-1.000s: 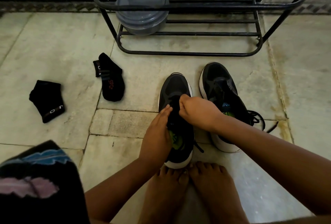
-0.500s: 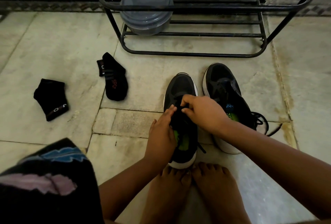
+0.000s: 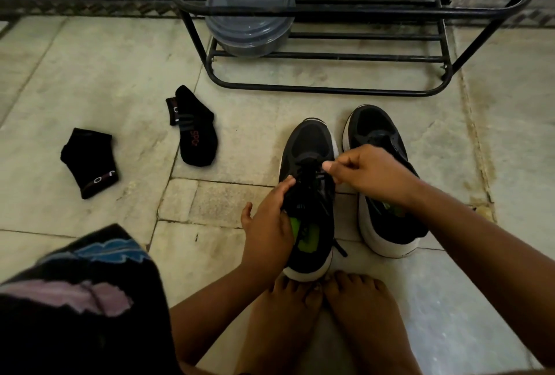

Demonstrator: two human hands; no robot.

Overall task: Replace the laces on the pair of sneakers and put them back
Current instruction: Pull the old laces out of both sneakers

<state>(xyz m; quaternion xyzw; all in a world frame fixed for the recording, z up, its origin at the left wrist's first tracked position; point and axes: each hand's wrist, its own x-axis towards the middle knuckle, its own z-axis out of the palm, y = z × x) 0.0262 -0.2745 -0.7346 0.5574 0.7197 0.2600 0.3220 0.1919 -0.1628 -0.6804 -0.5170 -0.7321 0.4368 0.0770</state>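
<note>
A home entryway: stone-tiled floor (image 3: 105, 74), metal shoe rack (image 3: 330, 91), socks (image 3: 196, 134) lying about (black ones).

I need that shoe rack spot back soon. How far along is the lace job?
Nothing looks finished. In hand: the right hand pinches a black lace on the left sneaker, which the left hand steadies. Left: the right sneaker, whose laces are mostly hidden, and returning both to the rack.
</note>
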